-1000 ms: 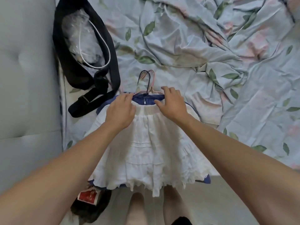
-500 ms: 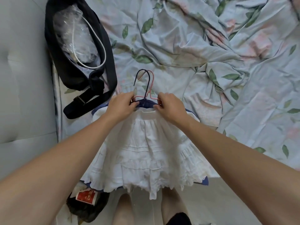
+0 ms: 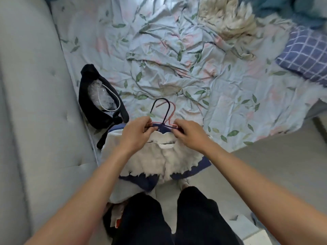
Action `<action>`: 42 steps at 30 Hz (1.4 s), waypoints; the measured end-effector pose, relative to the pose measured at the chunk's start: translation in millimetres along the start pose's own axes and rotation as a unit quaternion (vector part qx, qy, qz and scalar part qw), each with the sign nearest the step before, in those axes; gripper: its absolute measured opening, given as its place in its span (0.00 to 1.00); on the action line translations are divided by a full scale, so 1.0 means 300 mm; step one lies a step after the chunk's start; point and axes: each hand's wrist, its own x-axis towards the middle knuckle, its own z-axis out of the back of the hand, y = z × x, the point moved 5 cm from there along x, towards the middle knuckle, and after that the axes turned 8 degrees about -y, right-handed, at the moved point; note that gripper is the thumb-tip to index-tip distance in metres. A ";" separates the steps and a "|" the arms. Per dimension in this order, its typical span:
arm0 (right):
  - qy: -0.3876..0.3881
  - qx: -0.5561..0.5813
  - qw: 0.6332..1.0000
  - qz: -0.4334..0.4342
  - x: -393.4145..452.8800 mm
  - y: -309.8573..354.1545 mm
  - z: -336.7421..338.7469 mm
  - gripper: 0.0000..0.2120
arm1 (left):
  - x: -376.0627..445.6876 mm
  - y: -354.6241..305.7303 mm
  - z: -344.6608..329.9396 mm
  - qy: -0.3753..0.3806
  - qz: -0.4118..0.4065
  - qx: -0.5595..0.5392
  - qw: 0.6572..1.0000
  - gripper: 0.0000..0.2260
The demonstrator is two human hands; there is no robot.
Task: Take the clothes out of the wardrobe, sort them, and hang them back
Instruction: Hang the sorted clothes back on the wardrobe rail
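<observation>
A white ruffled skirt [image 3: 159,160] lies on a dark blue garment [image 3: 141,181] at the bed's near edge. Two hangers stick out past the waistband, a dark blue hanger [image 3: 167,110] and a pink hanger [image 3: 172,115], hooks pointing away from me. My left hand [image 3: 136,134] pinches the hangers' left shoulder at the waistband. My right hand [image 3: 190,136] pinches the right shoulder. The skirt's waistband is bunched and partly lifted between my hands.
A black bag [image 3: 100,105] with clear plastic and a white cord lies to the left. The bed has a crumpled leaf-print sheet [image 3: 177,68], a cream fluffy item [image 3: 228,20] and a blue checked pillow [image 3: 304,53]. Grey padded headboard [image 3: 35,103] on the left.
My hands went from resting flat on the skirt's waistband to pinching the hangers' shoulders. The camera pulled back and up, so more of the bed and my legs show.
</observation>
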 end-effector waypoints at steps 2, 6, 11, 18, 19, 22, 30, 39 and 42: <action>-0.020 0.043 0.998 -0.040 -0.124 0.075 0.129 0.14 | -0.033 -0.136 0.090 -0.001 -0.077 -0.004 0.997 0.15; -0.104 0.154 0.974 -0.130 -0.376 0.169 0.310 0.18 | -0.087 -0.387 0.186 0.007 -0.222 0.017 0.975 0.08; -0.226 0.311 0.898 -0.212 -0.684 0.217 0.455 0.17 | -0.176 -0.695 0.185 -0.020 -0.309 -0.020 0.951 0.11; -0.396 0.349 0.791 -0.310 -1.159 0.144 0.566 0.13 | -0.462 -1.046 0.017 -0.031 -0.351 -0.084 0.932 0.13; -0.411 0.347 0.780 -0.320 -1.231 0.123 0.571 0.13 | -0.516 -1.080 -0.038 0.011 -0.344 -0.100 0.934 0.10; -0.452 0.335 0.754 -0.339 -1.439 0.072 0.578 0.14 | -0.696 -1.179 -0.206 0.154 -0.306 -0.138 0.929 0.01; -0.515 0.331 0.695 -0.376 -1.939 0.024 0.555 0.15 | -1.184 -1.480 -0.471 0.343 -0.239 -0.228 0.879 0.09; -0.633 0.326 0.555 -0.430 -2.292 0.043 0.472 0.14 | -1.545 -1.673 -0.578 0.470 -0.288 -0.227 0.803 0.11; -0.680 0.312 0.493 -0.443 -2.369 0.095 0.424 0.15 | -1.629 -1.687 -0.606 0.526 -0.302 -0.202 0.769 0.11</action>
